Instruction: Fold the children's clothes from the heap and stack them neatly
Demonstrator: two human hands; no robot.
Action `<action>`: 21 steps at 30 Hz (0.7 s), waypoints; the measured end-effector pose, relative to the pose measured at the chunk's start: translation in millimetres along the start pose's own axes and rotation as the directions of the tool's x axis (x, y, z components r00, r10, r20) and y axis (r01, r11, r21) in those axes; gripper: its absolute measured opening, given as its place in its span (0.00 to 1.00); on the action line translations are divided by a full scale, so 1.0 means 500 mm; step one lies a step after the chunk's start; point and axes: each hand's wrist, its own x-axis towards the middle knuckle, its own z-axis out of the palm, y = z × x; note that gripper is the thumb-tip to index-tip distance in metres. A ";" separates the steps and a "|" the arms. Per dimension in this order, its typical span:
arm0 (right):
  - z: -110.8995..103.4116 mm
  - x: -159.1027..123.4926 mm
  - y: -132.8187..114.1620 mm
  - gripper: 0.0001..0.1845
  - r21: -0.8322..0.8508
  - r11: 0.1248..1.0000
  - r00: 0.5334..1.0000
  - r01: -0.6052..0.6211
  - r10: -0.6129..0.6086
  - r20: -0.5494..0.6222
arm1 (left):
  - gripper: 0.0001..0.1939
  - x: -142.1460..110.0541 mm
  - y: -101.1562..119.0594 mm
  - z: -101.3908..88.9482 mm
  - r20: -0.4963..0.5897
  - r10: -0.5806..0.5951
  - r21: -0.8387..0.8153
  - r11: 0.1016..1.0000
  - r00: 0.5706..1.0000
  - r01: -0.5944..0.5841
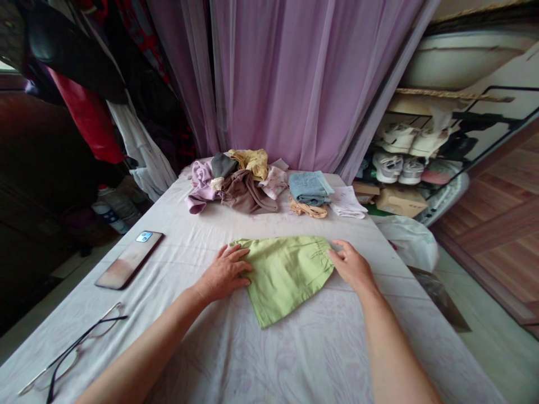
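A light green garment (pixel 284 275) lies folded on the table covered with a pale patterned cloth (pixel 295 359). My left hand (pixel 225 273) rests flat on the garment's left edge, fingers spread and open. At the right edge my right hand (pixel 351 266) touches the waistband, fingers stretched out, holding nothing.
A heap of unfolded clothes (pixel 236 179) lies at the table's far end, with a folded blue piece (pixel 309 188) and a folded white piece (pixel 347 202) beside it. A phone (pixel 130 259) and glasses (pixel 71 350) lie at left. A shoe rack (pixel 412 163) stands at right, a purple curtain (pixel 303 78) behind.
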 end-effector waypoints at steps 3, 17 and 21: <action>0.000 -0.004 0.000 0.29 0.296 0.954 0.997 -0.052 0.032 0.074 | 0.06 0.007 0.003 -0.001 -0.040 0.028 -0.002 1.000 0.999 -0.028; 0.027 -0.016 -0.114 0.28 0.962 0.274 0.999 -0.006 -0.038 0.017 | 0.53 -0.010 0.022 0.028 0.051 0.030 -0.067 0.997 0.998 -0.027; 0.044 -0.004 -0.161 0.22 0.915 0.354 0.964 0.196 0.102 -0.246 | 0.51 0.001 0.046 0.021 0.031 -0.040 -0.012 0.999 0.999 0.040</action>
